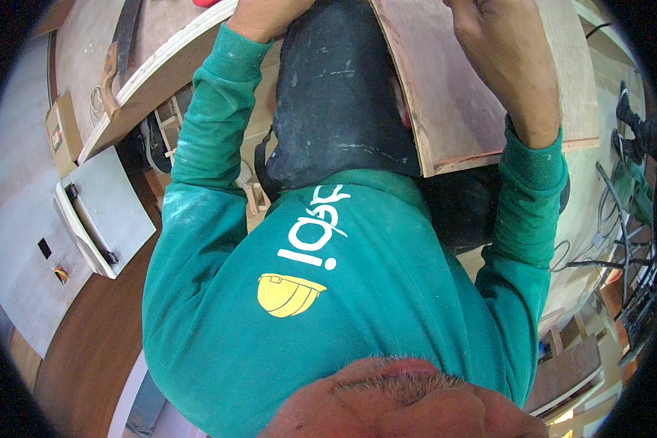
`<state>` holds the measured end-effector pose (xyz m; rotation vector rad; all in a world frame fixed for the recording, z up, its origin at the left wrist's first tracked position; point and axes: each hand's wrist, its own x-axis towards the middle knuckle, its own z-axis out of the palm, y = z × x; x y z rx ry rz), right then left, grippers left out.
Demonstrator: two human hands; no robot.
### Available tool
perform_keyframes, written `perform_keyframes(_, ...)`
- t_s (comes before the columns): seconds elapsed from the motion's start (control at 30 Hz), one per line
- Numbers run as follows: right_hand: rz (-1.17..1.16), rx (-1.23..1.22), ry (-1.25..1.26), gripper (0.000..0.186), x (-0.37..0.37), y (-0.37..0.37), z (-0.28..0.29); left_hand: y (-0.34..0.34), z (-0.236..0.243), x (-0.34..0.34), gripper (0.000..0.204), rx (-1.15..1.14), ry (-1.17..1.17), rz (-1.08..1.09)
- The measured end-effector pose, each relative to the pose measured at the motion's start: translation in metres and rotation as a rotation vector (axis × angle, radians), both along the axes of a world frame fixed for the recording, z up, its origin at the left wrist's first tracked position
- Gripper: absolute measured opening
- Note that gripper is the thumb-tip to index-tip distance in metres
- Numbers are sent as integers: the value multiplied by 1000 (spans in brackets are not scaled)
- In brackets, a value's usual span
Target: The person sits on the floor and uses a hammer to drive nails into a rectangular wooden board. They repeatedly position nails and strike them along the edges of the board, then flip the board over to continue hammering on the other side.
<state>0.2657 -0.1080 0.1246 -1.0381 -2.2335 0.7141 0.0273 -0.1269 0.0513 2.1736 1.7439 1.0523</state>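
**Green sweatshirt, dark marked trousers**

Long-sleeved sweatshirt (pixel 387 292), teal-green, loose cut, creased at elbows. Front print: white lettering (pixel 303 259) plus a yellow hard-hat graphic (pixel 290 295) with dark outlines. Left sleeve (pixel 215 131) has pale, dusty-looking smears, forearm and elbow; right sleeve (pixel 522 226) looks cleaner. Snug cuffs (pixel 248 50) at both wrists, same green; wide hem band (pixel 376 179) at waist. Trousers (pixel 336 87) near-black, whitish scuffs on thigh. Dark strap (pixel 261 164) by left hip. Left hand (pixel 271 13), right hand (pixel 489 36): bare.
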Motion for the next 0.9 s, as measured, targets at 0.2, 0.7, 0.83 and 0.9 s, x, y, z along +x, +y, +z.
perform_keyframes(0.2, -10, 41, -11, 34, -1, 0, -1, 3, 5, -6, 12, -116, -128, -42)
perform_keyframes(0.7, -16, 149, -23, 35, -3, -2, -12, 3, 4, -1, 12, -20, -14, -34)
perform_keyframes(0.83, -14, 165, -4, 35, 0, 5, -23, 6, 4, -8, 13, -150, -129, -41)
perform_keyframes(0.9, -13, 139, 10, 35, 0, 5, -24, 6, 4, -8, 14, -118, -82, -44)
